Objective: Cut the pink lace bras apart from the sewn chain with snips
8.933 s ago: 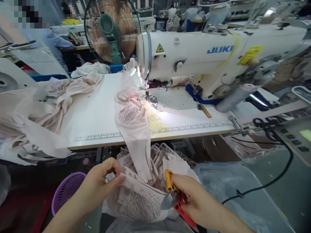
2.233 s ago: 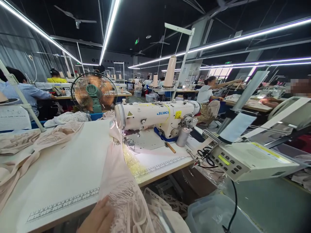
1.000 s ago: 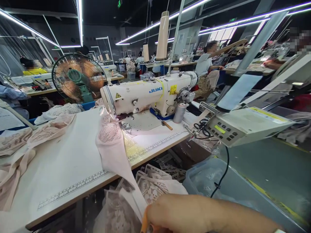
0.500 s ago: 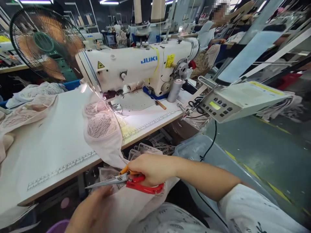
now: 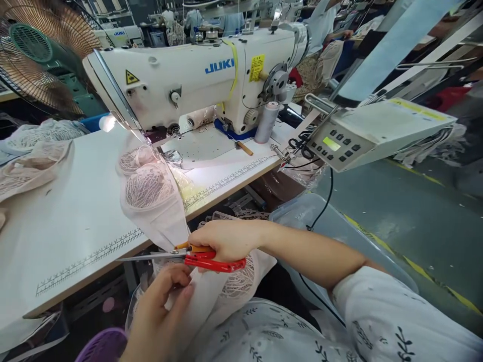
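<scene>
My right hand (image 5: 226, 239) is closed around scissors (image 5: 217, 263) with red and orange handles. Their thin blades point left, almost level, just above my left hand (image 5: 160, 301). The left thumb and fingers are closed on the edge of pale pink bra fabric (image 5: 207, 291). A lace cup of this fabric lies over my lap. Up on the table, a pale pink bra with lace cups (image 5: 149, 186) reaches from the sewing machine's needle area (image 5: 158, 151) down over the table edge to my right hand. Whether the two pieces are joined is hidden behind that hand.
The white sewing machine (image 5: 188, 70) stands on a table (image 5: 90, 201) with ruler markings. A control box (image 5: 377, 133) juts out at right, above a clear plastic bin (image 5: 302, 211). A fan (image 5: 33, 45) stands at back left, a purple basket (image 5: 103, 344) below. More bra pieces (image 5: 33, 163) lie at left.
The scissors have turned from slanting down-left to nearly level. My left hand has moved up and right, its fingers now at the fabric below the blades. The camera view has tilted down.
</scene>
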A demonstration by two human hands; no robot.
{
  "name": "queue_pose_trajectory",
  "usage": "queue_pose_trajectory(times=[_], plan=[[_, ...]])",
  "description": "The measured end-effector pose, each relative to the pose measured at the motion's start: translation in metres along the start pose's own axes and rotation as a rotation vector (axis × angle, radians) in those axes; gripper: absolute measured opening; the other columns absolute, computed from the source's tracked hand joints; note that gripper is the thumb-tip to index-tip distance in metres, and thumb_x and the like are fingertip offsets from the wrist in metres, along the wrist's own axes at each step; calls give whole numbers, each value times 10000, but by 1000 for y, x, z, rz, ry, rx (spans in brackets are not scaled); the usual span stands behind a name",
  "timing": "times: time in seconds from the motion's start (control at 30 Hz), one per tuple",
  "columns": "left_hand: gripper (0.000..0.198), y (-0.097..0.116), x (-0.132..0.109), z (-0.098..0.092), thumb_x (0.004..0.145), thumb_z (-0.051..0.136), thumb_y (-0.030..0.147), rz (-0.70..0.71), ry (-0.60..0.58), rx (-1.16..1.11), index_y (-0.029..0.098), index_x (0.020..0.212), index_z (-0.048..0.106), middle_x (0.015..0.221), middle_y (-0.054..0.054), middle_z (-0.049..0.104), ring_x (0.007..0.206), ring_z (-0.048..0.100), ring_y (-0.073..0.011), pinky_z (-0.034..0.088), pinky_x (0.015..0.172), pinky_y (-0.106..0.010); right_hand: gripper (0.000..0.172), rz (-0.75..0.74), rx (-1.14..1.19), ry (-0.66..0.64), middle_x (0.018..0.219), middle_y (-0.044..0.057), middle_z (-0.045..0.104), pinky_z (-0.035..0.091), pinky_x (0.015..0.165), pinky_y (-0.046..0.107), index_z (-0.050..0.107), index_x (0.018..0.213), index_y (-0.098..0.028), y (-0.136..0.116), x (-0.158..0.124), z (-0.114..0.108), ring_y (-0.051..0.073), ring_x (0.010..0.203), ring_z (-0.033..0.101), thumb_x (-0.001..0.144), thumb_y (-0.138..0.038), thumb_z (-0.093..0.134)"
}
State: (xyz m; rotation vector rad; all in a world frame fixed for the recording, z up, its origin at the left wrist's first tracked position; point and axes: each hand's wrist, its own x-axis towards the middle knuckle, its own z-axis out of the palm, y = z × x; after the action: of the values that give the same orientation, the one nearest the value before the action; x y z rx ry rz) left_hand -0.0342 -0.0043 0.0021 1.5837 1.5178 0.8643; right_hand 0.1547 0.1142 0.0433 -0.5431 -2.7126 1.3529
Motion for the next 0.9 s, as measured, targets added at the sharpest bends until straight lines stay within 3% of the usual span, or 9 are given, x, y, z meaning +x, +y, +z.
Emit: queue_pose_trajectory(times=[0.2, 0.33, 0.53, 0.73, 0.9], plan=[[229, -1, 5, -2, 787, 626, 360, -182, -97, -248, 192, 639, 576, 742, -28, 619, 678, 534, -163, 422, 569, -214, 244, -25, -24, -38, 612, -56, 417, 302, 534, 242, 345, 664, -208, 0, 4, -3, 114, 571, 409, 769, -172, 562], [264, -3, 5, -5, 746, 683, 398, -275, -80, -365, 181, 625, 594, 758, -29, 631, 699, 526, -165, 416, 602, -225, 227, 7, -12, -40, 639, -47, 458, 323, 543, 240, 369, 680, -204, 3, 6, -5, 123, 613, 455, 742, -165, 584], [319, -5, 3, 0, 665, 762, 432, -371, -13, -515, 177, 598, 582, 681, 7, 591, 595, 438, -119, 340, 512, -196, 245, -1, -3, -38, 639, -46, 441, 325, 531, 244, 338, 676, -211, 2, 8, -1, 122, 593, 432, 750, -198, 571], [350, -2, 2, 4, 640, 784, 434, -373, 22, -507, 165, 578, 569, 555, 49, 469, 538, 343, -85, 289, 483, -166, 227, -50, -50, -45, 618, -39, 429, 321, 510, 251, 315, 668, -214, 5, 10, 2, 123, 552, 407, 763, -198, 521], [342, -5, 3, 5, 642, 782, 430, -372, 28, -483, 161, 581, 580, 541, 49, 483, 518, 341, -77, 285, 466, -164, 238, -50, -63, -45, 605, -36, 427, 311, 483, 252, 300, 658, -217, 5, 10, 3, 126, 538, 406, 758, -215, 516]])
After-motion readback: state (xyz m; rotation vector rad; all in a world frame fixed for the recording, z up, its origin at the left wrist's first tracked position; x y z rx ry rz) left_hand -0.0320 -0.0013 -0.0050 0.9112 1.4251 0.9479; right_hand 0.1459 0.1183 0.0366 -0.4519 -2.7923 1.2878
